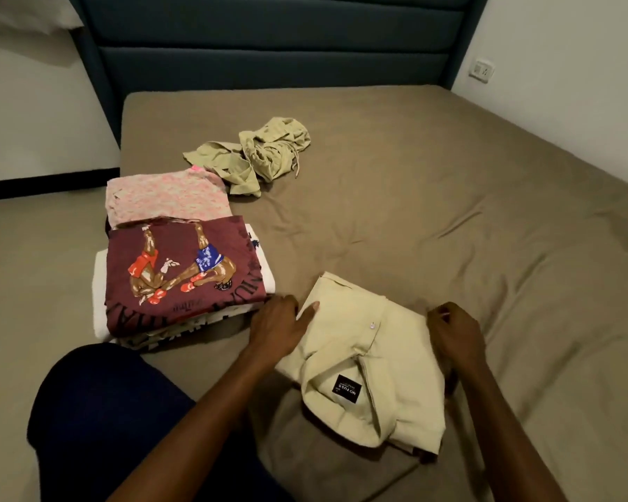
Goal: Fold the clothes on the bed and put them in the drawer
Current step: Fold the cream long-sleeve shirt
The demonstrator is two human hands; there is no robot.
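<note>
Both hands (367,329) grip the cream shirt's (363,375) edges, folded stack (182,269) touching left, crumpled garment (258,154) beyond.

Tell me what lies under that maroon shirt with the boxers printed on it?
Under the maroon boxer-print shirt sit more folded clothes: white fabric edges and a printed layer show. How many pieces, or what they are, is hidden.

Both hands gripped a folded pale yellow shirt (356,360) on the bed (486,219), the left hand (280,326) at its left edge, the right hand (454,331) at its right. A folded stack (182,269) lay just left; crumpled green clothes (258,154) farther off.
</note>
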